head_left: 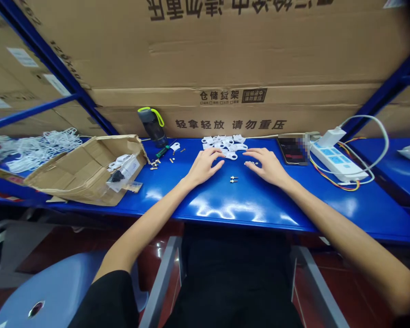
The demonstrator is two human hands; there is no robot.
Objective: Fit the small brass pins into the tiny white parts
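Observation:
My left hand [205, 166] rests on the blue workbench [269, 205], its fingertips at the near edge of a heap of white plastic parts [223, 145]. One white part [231, 156] lies just past those fingertips. My right hand [265, 166] lies flat and slightly curled, with a few tiny metal pieces [254, 163] beside its fingers. Neither hand visibly holds anything. Between the hands and nearer me, a pair of small metal pins [234, 179] lies on the bench.
An open cardboard box [85, 171] with white parts sits at left, beside small brass fittings [153, 165] and a green-handled screwdriver [163, 151]. White plastic mesh [37, 150] lies far left. A water bottle [152, 126], phone [293, 149] and power strip [338, 160] stand along the back.

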